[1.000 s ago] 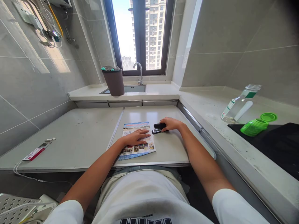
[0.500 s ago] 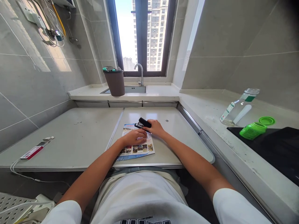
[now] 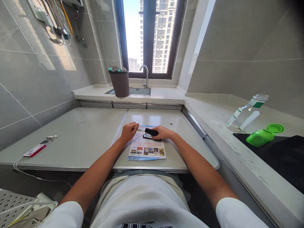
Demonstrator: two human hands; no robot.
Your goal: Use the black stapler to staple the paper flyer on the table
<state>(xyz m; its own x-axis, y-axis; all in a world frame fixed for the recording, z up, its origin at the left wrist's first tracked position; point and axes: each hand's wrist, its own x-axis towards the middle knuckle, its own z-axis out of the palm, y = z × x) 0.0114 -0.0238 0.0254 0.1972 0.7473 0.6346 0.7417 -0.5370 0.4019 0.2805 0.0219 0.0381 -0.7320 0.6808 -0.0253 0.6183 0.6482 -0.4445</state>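
A black stapler (image 3: 150, 133) with its jaws apart rests over the upper part of a stack of printed leaflets (image 3: 147, 152). My right hand (image 3: 163, 132) is closed around the stapler's rear end. At the upper left edge of the leaflets is my left hand (image 3: 129, 131), its fingers curled together; whether they pinch anything is hidden. The leaflets carry a row of small photos and a blue lower border, and lie on the white folding table (image 3: 95, 139). Two small dark strips (image 3: 171, 123), perhaps staples, lie beyond my right hand.
A red-and-white box (image 3: 38, 148) lies on the table's left side near a white cable. On the right counter stand a clear bottle (image 3: 247, 112) and a tipped green jar (image 3: 260, 137) beside dark cloth. A brown bin (image 3: 120, 84) stands by the sink (image 3: 140, 91).
My left hand has moved up and left, off the leaflets' middle. The stapler in my right hand has come lower and to the right. The leaflets have shifted right and straightened.
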